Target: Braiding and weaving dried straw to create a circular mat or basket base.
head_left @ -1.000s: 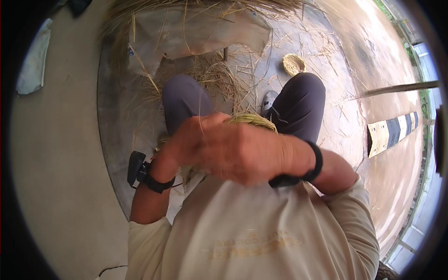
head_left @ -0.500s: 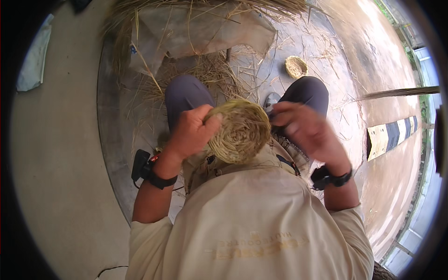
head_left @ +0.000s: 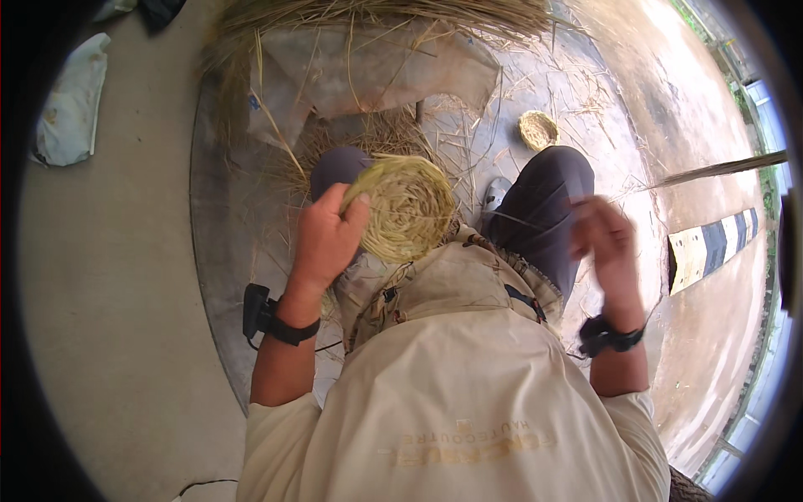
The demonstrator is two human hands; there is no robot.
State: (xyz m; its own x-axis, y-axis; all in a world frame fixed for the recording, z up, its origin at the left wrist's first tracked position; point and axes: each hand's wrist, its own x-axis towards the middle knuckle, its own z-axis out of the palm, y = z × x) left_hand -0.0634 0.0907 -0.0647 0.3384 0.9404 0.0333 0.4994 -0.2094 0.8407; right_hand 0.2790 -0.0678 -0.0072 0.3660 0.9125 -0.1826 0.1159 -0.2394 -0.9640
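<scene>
A round, shallow basket [head_left: 408,209] of coiled, greenish-yellow straw is tilted so that its woven inside faces me, above my lap. My left hand [head_left: 328,234] is closed on its left rim, thumb on the inner side. Out to the right, beside my right knee, my right hand [head_left: 604,238] is smeared by motion, its fingers drawn together in what looks like a pinch. A faint thin strand [head_left: 510,217] runs from the basket's right side toward those fingers.
A second, smaller straw basket [head_left: 538,130] lies on the mat beyond my right knee. Dry straw [head_left: 376,18] is heaped at the far side over a pale sheet [head_left: 376,71], with loose stalks scattered around. A striped barrier [head_left: 713,248] lies at the right.
My right hand has moved away from the basket's rim, out to the right. The basket, in my left hand, has shifted slightly left and up.
</scene>
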